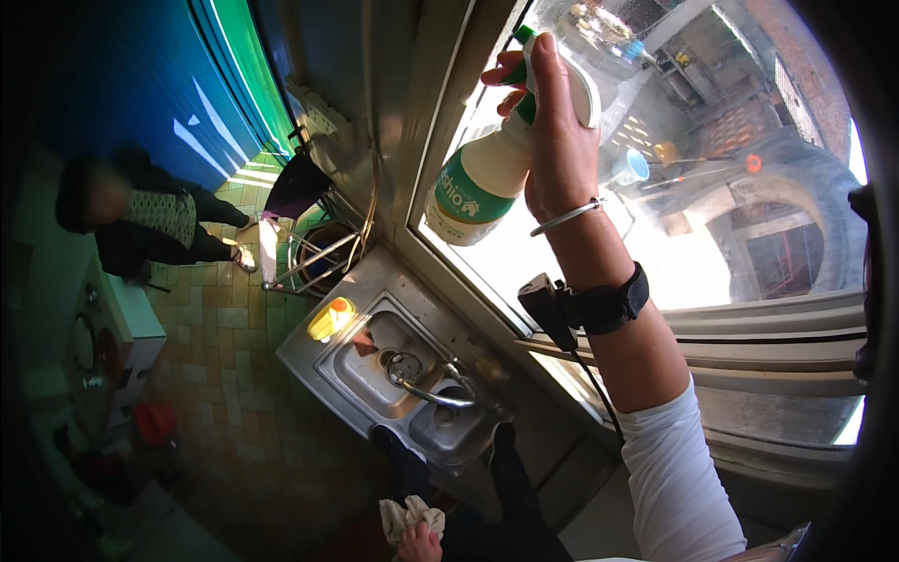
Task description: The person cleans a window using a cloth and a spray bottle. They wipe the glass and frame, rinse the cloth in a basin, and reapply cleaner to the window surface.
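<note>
My right hand (565,147) is raised in front of the window pane (674,260), gripping a white spray bottle (484,168) by its neck. The bottle has a green label with writing and a white and green trigger head, and it tilts toward the upper right. Some of my fingers wrap the trigger side, partly hidden behind the head. Low in the view, my left hand (420,544) clutches a crumpled pale cloth (413,516) by my dark trousers. A metal bangle and a black strap with a small cabled device are on my right forearm.
Below me is a steel double-bowl sink (383,414) with a curved faucet (439,399); my shoes are at its edge. A yellow bottle (331,319) rests on the counter. A metal-framed rack (312,256) stands beyond. Another person (165,211) stands at left near a stove (91,344).
</note>
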A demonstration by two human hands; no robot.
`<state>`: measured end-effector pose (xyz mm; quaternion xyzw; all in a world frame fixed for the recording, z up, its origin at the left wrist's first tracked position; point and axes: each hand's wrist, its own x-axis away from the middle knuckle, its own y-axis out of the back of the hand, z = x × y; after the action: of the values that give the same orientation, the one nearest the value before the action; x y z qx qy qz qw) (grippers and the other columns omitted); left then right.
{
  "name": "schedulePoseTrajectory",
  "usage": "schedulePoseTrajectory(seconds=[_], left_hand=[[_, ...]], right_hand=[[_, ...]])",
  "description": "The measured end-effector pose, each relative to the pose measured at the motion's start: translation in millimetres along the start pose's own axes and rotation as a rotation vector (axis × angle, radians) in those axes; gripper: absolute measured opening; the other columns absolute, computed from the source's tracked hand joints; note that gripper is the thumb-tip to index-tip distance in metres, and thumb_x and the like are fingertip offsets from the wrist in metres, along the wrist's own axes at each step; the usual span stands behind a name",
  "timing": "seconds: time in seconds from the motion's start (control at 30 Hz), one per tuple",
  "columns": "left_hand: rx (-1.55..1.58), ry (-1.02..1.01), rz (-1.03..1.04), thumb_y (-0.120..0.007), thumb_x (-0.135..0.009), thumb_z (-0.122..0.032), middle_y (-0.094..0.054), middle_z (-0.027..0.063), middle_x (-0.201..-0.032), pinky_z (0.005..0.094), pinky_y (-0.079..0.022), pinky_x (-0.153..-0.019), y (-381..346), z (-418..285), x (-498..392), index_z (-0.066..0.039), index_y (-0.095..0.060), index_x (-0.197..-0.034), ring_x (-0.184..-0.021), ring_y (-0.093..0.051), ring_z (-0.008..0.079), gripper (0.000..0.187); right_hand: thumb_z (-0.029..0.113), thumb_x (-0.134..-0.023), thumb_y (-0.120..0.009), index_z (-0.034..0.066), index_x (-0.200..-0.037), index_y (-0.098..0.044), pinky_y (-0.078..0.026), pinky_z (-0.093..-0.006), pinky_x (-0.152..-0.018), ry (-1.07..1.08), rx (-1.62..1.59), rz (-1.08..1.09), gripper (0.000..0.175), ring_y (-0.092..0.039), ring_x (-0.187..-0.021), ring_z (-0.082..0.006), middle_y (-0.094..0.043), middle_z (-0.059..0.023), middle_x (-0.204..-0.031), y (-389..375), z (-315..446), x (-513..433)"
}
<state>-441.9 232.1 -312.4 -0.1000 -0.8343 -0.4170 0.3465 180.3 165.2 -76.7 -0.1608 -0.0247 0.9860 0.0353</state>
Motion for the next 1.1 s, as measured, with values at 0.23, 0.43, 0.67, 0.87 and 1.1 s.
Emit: schedulePoseTrajectory(seconds=[0.23, 0.43, 0.67, 0.87, 1.1], left_hand=[[-0.024, -0.109, -0.184, -0.048, -0.096, -0.036, -0.048, 0.0177, -0.139, 0.0532, -0.037, -0.103, -11, 1, 2, -0.015, -0.054, -0.133, -0.124, -0.048, 0.0386, 0.042], [-0.045, -0.015, 0.009, -0.046, -0.096, -0.036, -0.037, 0.0149, -0.145, 0.054, -0.027, -0.109, -21, 6, -2, -0.018, -0.042, -0.14, -0.132, -0.035, 0.0403, 0.048], [-0.099, 0.072, 0.247, -0.044, -0.095, -0.037, -0.024, 0.0136, -0.155, 0.0534, -0.018, -0.114, -7, -2, -10, -0.023, -0.032, -0.148, -0.14, -0.02, 0.0428, 0.056], [-0.141, 0.033, 0.189, -0.044, -0.095, -0.037, -0.024, 0.0139, -0.154, 0.0538, -0.018, -0.114, 0, -11, -8, -0.023, -0.032, -0.148, -0.14, -0.02, 0.043, 0.056], [-0.185, -0.001, 0.175, -0.043, -0.095, -0.037, -0.025, 0.0143, -0.154, 0.0542, -0.018, -0.114, 3, -16, -12, -0.024, -0.033, -0.148, -0.14, -0.02, 0.0432, 0.055]], right_hand=[[0.046, -0.09, -0.061, 0.0083, -0.08, -0.062, -0.04, -0.0244, -0.059, -0.102, 0.014, -0.088, 0.039, -0.053, -0.058, -0.0096, -0.059, -0.0016, -0.065, -2, 9, 4], [0.045, -0.09, -0.062, 0.0077, -0.086, -0.064, -0.042, -0.0256, -0.062, 0.034, -0.029, -0.113, 0.037, -0.056, -0.065, -0.0099, -0.067, -0.0061, -0.077, -4, 27, -10], [0.045, -0.089, -0.064, 0.0065, -0.08, -0.063, -0.044, -0.0261, -0.063, 0.068, -0.042, -0.101, 0.04, -0.057, -0.063, -0.0106, -0.068, -0.0077, -0.075, -6, 46, -19], [0.044, -0.089, -0.065, 0.0037, -0.087, -0.065, -0.047, -0.0282, -0.07, 0.181, -0.052, -0.117, 0.04, -0.059, -0.066, -0.0119, -0.07, -0.0103, -0.079, -7, 63, -23], [0.043, -0.09, -0.064, 0.005, -0.078, -0.063, -0.045, -0.0261, -0.061, 0.222, -0.071, -0.04, 0.04, -0.058, -0.061, -0.012, -0.067, -0.008, -0.072, -10, 90, -34]])
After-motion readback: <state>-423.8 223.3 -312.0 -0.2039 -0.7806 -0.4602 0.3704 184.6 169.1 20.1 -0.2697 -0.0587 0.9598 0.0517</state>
